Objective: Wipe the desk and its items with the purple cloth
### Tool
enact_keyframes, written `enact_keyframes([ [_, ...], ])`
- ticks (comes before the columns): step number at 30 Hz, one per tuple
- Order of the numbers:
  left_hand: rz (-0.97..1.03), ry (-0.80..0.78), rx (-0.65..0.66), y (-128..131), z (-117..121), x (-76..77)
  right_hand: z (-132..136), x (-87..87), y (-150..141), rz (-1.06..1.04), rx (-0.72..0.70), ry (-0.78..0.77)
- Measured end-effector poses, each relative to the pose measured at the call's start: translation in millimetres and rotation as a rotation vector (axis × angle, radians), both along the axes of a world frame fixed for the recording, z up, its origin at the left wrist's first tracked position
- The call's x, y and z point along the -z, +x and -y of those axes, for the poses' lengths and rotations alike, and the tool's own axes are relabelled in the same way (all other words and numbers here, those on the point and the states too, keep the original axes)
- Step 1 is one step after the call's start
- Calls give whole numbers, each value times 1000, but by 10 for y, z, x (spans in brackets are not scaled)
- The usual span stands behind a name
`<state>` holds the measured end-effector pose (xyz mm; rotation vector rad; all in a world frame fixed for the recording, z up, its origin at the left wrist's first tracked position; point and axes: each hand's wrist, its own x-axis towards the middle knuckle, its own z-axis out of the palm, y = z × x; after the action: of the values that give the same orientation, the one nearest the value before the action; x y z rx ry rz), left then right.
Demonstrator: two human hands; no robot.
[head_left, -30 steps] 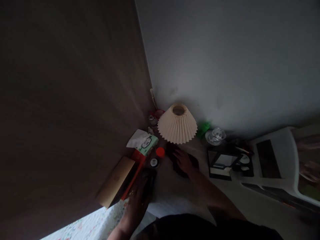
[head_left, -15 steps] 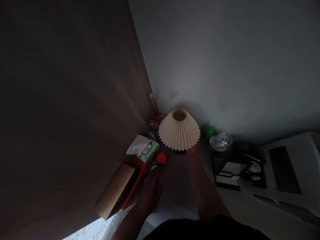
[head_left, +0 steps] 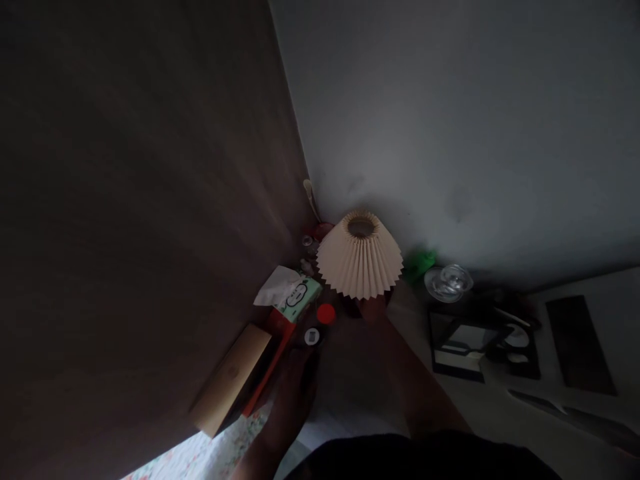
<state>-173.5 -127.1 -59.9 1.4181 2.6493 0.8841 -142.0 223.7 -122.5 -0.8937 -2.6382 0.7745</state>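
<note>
A table lamp with a cream pleated shade [head_left: 359,263] stands near the corner. My right hand [head_left: 374,308] reaches under the front rim of the shade, at the lamp's dark base. The shade hides its fingers, so its grip does not show. My left hand [head_left: 295,379] is low on the left, just in front of a small jar with a white lid [head_left: 312,337]. Its fingers are too dark to make out. Behind that jar is a round red lid [head_left: 326,314].
Left of the lamp are a green tissue pack [head_left: 303,299] and a tan box [head_left: 233,380] beside a red one. A green object [head_left: 421,264], a clear glass dish [head_left: 449,284] and a black-framed mirror or tray [head_left: 457,347] are on the right. Walls meet behind the lamp.
My right hand has shifted left, from the lamp's right side to the front of its base. My left hand has drawn back toward me, uncovering the white lid. The view has shifted slightly.
</note>
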Motion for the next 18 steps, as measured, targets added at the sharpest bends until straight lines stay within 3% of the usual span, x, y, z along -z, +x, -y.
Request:
enact_keyframes([
  [7, -24, -18, -34, 91, 229, 21, -9, -326, 312, 226, -14, 163],
  [11, 9, 7, -96, 179, 373, 144, 205, -560, 413, 209, -114, 215],
  [15, -32, 21, -104, 206, 463, 260, 457, -621, 175, 165, -253, 220],
  [18, -42, 22, -58, 198, 495, 295, 468, -559, -131, 148, -255, 202],
])
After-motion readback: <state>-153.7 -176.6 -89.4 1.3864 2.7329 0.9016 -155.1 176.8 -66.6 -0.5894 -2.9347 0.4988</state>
